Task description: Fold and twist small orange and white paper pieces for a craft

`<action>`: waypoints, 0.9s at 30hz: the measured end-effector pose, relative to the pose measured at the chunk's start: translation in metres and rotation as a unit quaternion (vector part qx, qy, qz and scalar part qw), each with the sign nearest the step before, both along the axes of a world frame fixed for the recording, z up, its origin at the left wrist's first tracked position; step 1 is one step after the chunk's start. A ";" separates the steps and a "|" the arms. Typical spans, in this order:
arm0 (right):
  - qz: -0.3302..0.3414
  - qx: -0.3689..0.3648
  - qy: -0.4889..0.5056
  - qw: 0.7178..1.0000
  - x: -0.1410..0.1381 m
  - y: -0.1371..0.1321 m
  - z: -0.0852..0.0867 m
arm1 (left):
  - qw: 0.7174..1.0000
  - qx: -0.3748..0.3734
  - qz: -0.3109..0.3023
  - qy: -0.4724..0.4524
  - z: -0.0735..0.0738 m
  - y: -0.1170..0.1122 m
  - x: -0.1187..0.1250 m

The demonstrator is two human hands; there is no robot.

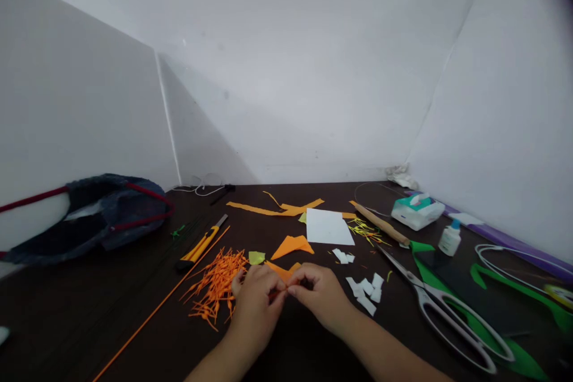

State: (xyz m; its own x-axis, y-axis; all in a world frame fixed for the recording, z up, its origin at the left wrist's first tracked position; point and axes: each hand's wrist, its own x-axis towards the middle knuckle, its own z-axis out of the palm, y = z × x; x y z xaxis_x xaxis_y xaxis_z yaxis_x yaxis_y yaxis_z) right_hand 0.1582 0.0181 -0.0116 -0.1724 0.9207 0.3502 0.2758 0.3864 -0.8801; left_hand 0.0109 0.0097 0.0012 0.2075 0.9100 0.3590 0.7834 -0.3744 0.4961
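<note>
My left hand [257, 301] and my right hand [320, 295] meet over the dark table [89, 310], fingertips pinched together on a small thin orange piece [280, 291] between them. A heap of thin orange paper strips [217, 280] lies just left of my left hand. Orange paper scraps [292, 246] lie right behind the hands. Small white paper bits [364, 292] sit to the right of my right hand.
Large scissors [443, 310] lie at the right on green paper [519, 358]. A yellow utility knife [201, 245], a white sheet [329, 227], a wooden stick [380, 224], a tissue pack [416, 210], a glue bottle [450, 239] and a dark bag [89, 218] surround the work area.
</note>
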 end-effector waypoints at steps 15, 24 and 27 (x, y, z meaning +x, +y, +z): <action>0.042 0.072 -0.013 0.996 0.009 0.002 0.004 | 0.986 -0.079 -0.104 -0.107 0.008 0.005 -0.005; 0.024 -0.001 0.034 0.999 0.006 0.004 -0.004 | 0.996 -0.059 -0.019 -0.058 0.011 0.001 -0.002; 0.028 0.020 0.022 0.999 0.007 0.004 -0.003 | 0.993 -0.089 -0.059 -0.048 0.013 0.001 -0.005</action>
